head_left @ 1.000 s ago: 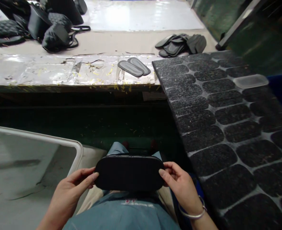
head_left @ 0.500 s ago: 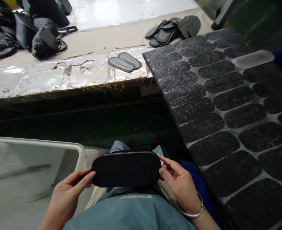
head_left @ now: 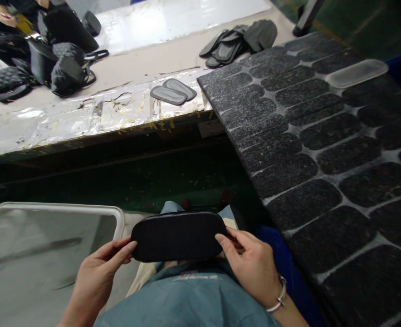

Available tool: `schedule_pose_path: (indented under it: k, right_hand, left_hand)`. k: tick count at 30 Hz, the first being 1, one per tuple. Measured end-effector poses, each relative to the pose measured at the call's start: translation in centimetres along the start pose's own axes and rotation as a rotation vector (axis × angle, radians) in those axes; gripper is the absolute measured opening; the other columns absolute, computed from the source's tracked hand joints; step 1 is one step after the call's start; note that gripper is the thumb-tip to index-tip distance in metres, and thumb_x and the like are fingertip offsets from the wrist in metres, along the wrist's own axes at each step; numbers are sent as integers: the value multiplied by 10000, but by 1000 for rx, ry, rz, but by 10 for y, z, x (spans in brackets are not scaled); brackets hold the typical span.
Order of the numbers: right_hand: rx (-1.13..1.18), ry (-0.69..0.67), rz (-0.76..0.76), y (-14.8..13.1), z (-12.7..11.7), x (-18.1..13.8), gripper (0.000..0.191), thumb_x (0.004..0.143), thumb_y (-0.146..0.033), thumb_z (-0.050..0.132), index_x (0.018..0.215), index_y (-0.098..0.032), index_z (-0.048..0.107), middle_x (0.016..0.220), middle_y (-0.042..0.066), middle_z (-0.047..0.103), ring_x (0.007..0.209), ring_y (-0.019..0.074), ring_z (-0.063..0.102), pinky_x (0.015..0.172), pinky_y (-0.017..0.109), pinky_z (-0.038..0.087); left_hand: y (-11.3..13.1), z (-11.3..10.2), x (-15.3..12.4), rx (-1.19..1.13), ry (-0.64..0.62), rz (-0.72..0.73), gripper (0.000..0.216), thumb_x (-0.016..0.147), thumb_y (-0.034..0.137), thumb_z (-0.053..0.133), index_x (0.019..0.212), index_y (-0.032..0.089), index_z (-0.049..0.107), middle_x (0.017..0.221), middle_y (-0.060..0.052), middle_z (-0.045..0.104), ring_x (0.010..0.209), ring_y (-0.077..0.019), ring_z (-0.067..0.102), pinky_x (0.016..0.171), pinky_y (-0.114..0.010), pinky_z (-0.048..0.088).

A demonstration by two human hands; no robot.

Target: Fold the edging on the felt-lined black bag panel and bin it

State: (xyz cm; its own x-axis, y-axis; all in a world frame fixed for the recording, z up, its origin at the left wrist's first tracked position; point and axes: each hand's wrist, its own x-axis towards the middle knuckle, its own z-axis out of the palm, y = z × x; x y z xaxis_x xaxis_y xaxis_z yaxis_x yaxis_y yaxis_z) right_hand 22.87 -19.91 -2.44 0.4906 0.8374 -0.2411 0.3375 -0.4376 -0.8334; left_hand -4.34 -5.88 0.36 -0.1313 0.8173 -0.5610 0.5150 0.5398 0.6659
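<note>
A flat black oval panel (head_left: pixel 178 237) with rounded ends is held level above my lap, its broad face towards me. My left hand (head_left: pixel 100 268) pinches its left end between thumb and fingers. At the other end my right hand (head_left: pixel 251 261) grips the rim, with the thumb resting on the face and the fingers behind. The underside of the panel is hidden from me.
A dark board (head_left: pixel 309 136) marked with rounded shapes stands right, bearing a translucent oval plate (head_left: pixel 357 74). Grey oval pads (head_left: pixel 169 94) and a pile of pads (head_left: pixel 224 45) lie on the bench (head_left: pixel 125 59). Black bags (head_left: pixel 67 75) sit far left; a white bin (head_left: pixel 61 208) stands near left.
My right thumb has slid further inward onto the panel's face. The panel is tilted slightly more, and the view has shifted a little. A co-worker's hands now show at the top left.
</note>
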Motion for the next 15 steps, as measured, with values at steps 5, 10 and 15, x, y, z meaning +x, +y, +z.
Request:
schedule_pose_path:
  k: [5,10,15]
  right_hand:
    - [-39,-3,-39,-4,0,2,291,876,-402,555,1002,-188,706,889,75,699,744,177,664,685,257,549]
    - [-74,-20,-61,-5,-1,2,268,887,-387,540,1003,-212,707,927,71,700,812,195,661,747,285,534]
    - [-125,-40,-86,-5,-1,1,258,901,-381,522,1000,-225,702,967,67,698,846,204,656,791,314,518]
  left_hand:
    - [-5,-3,0,5,-3,30,452,524,438,840,863,161,724,690,-13,655,649,-131,530,588,-193,441]
    - [-9,-4,1,-9,-12,35,455,557,439,826,904,163,724,697,-13,653,658,-133,520,602,-199,435]
    - [-11,-2,0,-31,-22,50,441,573,442,818,912,173,730,690,-10,646,649,-131,513,602,-200,432]
